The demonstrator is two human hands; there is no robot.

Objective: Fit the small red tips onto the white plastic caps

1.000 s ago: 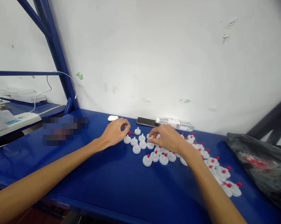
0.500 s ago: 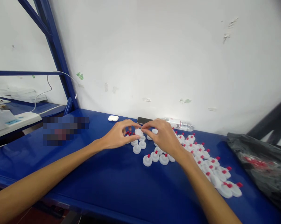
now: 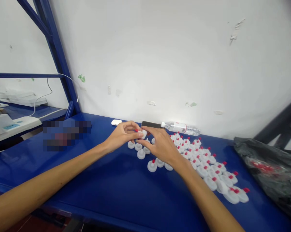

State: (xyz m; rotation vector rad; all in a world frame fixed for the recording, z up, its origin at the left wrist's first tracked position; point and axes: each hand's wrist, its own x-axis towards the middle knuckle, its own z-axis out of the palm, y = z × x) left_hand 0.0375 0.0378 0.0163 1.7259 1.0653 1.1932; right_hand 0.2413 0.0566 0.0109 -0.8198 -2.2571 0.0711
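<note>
Between my two hands is a white bottle cap (image 3: 144,133) tilted on its side, a small red tip pointing left. My left hand (image 3: 122,134) pinches it with thumb and fingers. From the other side, the fingers of my right hand (image 3: 161,143) close around the same cap; part of it is hidden. Just below my hands stand several white caps (image 3: 141,154) without visible red tips. In front of my right hand is a white cap with a red tip (image 3: 152,166). Many more red-tipped caps (image 3: 203,170) spread to the right, some behind my right forearm.
Along the wall lie a white earbud case (image 3: 116,122), a black phone (image 3: 150,124) and a clear plastic bottle (image 3: 181,128). A black plastic bag (image 3: 264,170) with red pieces sits at the right. A white power strip (image 3: 19,127) is at the left, beyond the blue frame (image 3: 60,61).
My right hand has shifted left and wrapped round the cap. The cap, upright before, is now turned sideways with a red tip showing at its left.
</note>
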